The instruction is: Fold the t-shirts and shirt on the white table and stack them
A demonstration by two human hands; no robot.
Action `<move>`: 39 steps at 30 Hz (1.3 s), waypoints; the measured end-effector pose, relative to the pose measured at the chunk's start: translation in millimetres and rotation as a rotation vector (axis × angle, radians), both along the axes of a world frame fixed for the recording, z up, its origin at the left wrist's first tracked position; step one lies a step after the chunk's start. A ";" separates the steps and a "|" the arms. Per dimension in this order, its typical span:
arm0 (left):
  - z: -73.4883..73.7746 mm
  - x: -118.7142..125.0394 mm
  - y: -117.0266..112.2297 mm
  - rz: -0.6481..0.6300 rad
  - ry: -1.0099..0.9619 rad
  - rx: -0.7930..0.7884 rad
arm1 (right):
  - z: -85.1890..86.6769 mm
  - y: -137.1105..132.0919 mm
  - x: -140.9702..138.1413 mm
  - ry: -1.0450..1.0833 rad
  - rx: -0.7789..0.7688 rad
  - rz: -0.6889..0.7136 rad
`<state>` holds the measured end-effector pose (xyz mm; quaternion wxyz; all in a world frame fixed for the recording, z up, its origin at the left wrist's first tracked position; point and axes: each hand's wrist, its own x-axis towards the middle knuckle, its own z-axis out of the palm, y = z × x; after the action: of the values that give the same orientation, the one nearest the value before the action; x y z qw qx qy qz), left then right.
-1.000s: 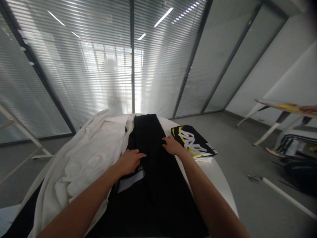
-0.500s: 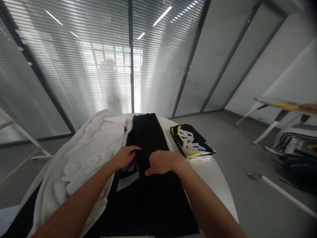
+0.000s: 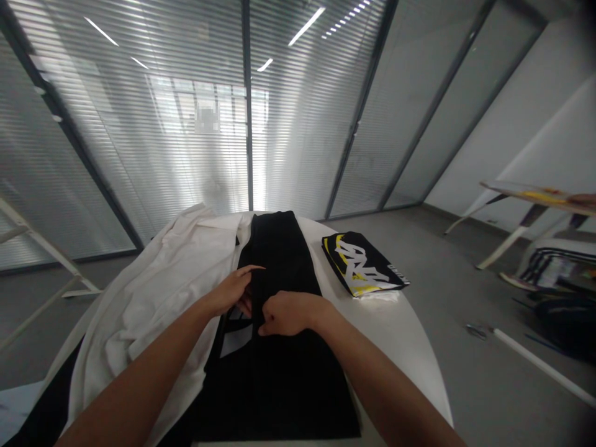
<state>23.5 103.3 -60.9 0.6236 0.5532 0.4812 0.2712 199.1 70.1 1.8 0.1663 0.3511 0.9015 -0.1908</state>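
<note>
A long black garment lies lengthwise on a round white table, with a white strip showing under its left edge. My left hand is at that left edge, its fingers tucked in at the cloth. My right hand rests on the middle of the garment, curled on a fold of the black fabric. Left of the hands, a crumpled white cloth spreads over the table and hangs past its side. A folded black shirt with a yellow and white print lies to the right of the garment, beyond my right hand.
At the right stands a low table with a co-worker's hand on it. Below it are striped clothes, a dark bag and a white tube on the grey floor. Glass walls with blinds stand behind.
My right hand has moved left from the garment's right side to its middle and curled. The garment's right side now lies narrower, pulled in toward the centre.
</note>
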 end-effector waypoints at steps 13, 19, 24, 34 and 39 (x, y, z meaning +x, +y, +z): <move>9.7 -7.9 2.9 0.076 -0.023 -0.109 | -7.2 6.6 -2.0 0.208 0.063 0.003; 35.4 -22.2 1.0 -0.156 0.144 -0.329 | -6.5 10.2 0.8 0.247 0.085 0.017; 37.9 -30.4 -1.1 -0.216 0.264 -0.192 | -10.1 17.7 8.4 0.203 0.070 -0.042; 60.1 -30.3 -5.4 -0.019 -0.091 0.114 | -13.5 38.9 33.6 0.089 0.079 -0.207; 51.4 -41.9 -1.3 -0.081 0.170 -0.059 | -15.3 42.1 36.6 0.043 0.080 -0.261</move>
<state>-18.4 102.0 -9.5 0.6069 0.5747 0.5173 0.1836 235.7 112.2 -13.6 0.1065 0.4675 0.8585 -0.1821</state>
